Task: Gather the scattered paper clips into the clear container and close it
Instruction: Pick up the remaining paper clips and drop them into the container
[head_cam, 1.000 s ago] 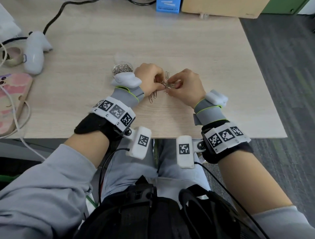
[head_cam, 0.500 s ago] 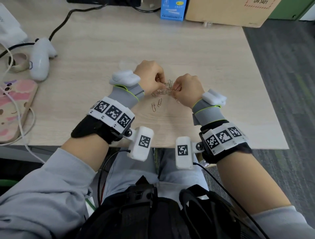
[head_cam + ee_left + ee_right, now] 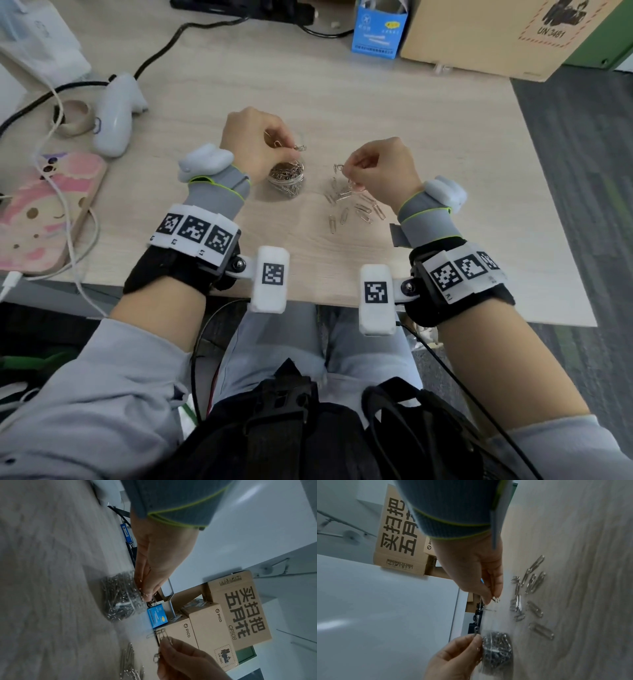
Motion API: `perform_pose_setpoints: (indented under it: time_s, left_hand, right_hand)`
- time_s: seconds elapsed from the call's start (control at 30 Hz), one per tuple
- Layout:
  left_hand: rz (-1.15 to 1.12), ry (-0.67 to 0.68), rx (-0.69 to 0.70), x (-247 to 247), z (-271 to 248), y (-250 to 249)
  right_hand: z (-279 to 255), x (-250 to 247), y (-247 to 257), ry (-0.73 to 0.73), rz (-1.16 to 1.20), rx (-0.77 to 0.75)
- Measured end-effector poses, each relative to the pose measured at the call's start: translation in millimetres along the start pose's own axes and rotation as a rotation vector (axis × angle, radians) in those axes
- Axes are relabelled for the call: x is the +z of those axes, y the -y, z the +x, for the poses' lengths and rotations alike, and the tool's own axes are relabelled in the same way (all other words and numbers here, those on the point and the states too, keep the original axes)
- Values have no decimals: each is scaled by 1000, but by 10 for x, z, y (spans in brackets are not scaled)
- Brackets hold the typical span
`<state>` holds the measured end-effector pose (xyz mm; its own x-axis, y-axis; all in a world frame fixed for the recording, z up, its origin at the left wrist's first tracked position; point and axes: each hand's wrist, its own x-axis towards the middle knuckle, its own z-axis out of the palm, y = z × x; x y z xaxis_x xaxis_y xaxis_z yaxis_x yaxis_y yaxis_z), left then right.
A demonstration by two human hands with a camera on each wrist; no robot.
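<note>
Office: wooden desk [image 3: 376,102], carpet floor [image 3: 582,171], stacked cardboard boxes [image 3: 479,34] (shipping labels), charging cables [image 3: 61,212].

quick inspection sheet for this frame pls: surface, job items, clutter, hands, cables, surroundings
Surface: light wood desk.
Job's things: clear jar, open and partly filled with clips; loose clips scattered on the desk beside it. No lid seen.
Clutter: white controller, tape roll, pink phone, blue box, cardboard box.
Hands: left hand pinches clips over the jar; right hand pinches clips above the loose ones.
Cables: black cable at the desk's far left; white cable across the phone.
Surroundings: grey carpet to the right.
</note>
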<state>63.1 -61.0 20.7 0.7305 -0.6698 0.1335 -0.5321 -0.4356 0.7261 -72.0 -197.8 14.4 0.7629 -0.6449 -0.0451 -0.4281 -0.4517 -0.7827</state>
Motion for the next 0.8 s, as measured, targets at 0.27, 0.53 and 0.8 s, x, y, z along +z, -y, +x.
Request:
perform_pose_setpoints:
  time_s: [0.27,0.53,0.8]
  left_hand:
    - [-18,17,7,-117,-37,82]
    - [-111,-30,29,-157,-97,126]
    - [-70,-47,-6,-98,-124,194]
  right_hand:
    - [74,168,283,56,190,-47]
    - [154,385,523,94,114,-73]
    - [171,370,459,73,200,-20]
